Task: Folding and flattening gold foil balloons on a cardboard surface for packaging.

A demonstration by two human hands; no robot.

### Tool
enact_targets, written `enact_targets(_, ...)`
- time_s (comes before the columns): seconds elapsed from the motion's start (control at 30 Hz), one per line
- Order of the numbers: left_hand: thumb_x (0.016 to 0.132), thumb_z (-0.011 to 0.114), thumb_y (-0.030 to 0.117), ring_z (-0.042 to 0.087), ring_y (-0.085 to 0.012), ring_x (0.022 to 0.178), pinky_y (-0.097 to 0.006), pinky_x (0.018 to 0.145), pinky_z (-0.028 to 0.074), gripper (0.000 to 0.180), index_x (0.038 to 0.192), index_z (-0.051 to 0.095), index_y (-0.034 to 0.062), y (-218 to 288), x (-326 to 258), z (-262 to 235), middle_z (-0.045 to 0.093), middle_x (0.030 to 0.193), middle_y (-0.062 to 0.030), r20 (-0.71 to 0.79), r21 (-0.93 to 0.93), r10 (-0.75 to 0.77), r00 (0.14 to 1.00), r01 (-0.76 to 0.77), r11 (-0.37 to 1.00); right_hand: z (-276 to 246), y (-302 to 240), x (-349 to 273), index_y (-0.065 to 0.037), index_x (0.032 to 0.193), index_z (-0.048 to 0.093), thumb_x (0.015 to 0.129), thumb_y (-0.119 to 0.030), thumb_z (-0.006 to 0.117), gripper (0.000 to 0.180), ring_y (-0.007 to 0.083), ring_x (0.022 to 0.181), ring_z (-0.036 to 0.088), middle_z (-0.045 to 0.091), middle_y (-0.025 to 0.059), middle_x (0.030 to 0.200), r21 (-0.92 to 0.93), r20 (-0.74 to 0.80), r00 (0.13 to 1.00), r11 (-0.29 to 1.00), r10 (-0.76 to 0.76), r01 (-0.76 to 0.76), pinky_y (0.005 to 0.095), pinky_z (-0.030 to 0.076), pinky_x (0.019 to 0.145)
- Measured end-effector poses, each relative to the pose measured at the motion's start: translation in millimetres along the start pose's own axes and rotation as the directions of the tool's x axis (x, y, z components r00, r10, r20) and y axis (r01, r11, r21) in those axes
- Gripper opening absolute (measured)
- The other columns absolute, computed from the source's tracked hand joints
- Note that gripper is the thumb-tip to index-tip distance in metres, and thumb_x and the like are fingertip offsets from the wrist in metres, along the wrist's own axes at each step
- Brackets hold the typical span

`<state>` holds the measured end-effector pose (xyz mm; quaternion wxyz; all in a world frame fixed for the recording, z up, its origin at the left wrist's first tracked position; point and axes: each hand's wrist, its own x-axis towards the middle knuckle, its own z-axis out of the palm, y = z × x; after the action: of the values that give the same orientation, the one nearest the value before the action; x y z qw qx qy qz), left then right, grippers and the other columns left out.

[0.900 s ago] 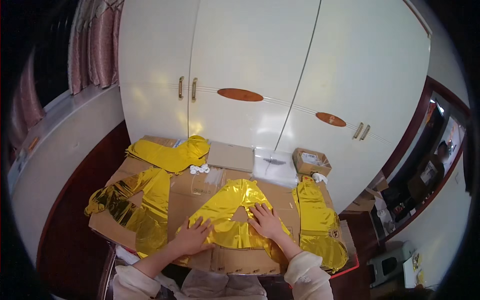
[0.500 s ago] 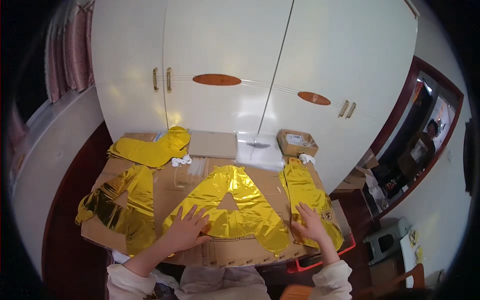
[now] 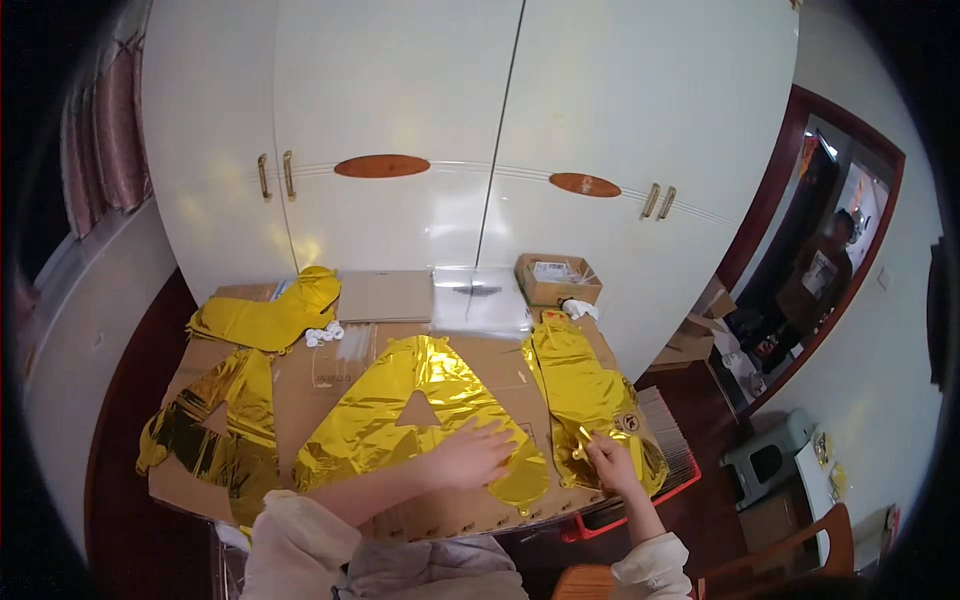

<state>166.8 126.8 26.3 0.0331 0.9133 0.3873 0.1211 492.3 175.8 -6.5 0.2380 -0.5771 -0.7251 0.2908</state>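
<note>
A flat gold foil letter balloon, shaped like an A with a triangular cut-out, lies in the middle of a cardboard-topped table. My left hand rests on its right leg with the fingers stretched out. On the right side, my right hand pinches a lifted edge of another gold foil balloon, whose full shape is hard to make out under its folds. At the left lies a further A-shaped gold balloon, untouched.
Behind are a pile of gold foil, white coils, a grey-brown board, clear plastic sleeves and a small carton. A red crate sits below the right edge. Another person stands beyond the doorway.
My left hand has slid right across the middle balloon to its right leg. My right hand has gone from lying spread on the right balloon to pinching its edge. The view has shifted right.
</note>
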Motion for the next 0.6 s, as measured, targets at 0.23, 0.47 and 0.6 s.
enact_targets(0.23,0.089,0.057,0.035,0.057,-0.0302,0.113,-0.04,0.098,0.042,0.038,0.116,0.062,0.008,0.5,137.8,43.8,0.063,0.113,-0.0112,0.069,-0.032,0.118,0.991,-0.116,0.993,-54.1,-40.3,31.9,0.001,0.097,0.068,0.091,-0.019,0.062,0.022,0.0178,0.062,0.059,0.064,0.0115,0.07,-0.084,-0.178,0.938,0.954,-0.299,0.288,0.0312,0.046,0.061)
enact_targets(0.47,0.084,0.048,0.068,0.041,-0.0365,0.13,-0.051,0.107,0.031,0.072,0.128,0.056,0.0124,-41.0,198.7,72.0,0.052,0.133,-0.0161,0.022,0.091,0.002,1.0,-0.004,0.996,-111.3,-91.7,72.9,-0.008,0.099,0.072,0.089,-0.025,0.062,0.022,0.0339,0.075,0.067,0.068,0.0183,0.08,-0.311,-0.051,0.978,0.934,-0.202,0.176,0.0393,0.052,0.068)
enact_targets(0.6,0.084,0.035,0.079,0.012,-0.0451,0.144,-0.059,0.115,0.012,0.089,0.152,0.027,0.0215,-39.5,201.0,68.0,0.023,0.156,-0.0174,0.206,0.074,-0.115,0.972,0.102,0.992,-166.1,-87.5,118.2,0.002,0.094,0.067,0.092,-0.022,0.06,0.025,0.0107,0.058,0.05,0.058,0.0046,0.062,-0.02,-0.297,0.953,0.998,-0.063,0.06,0.0315,0.043,0.056)
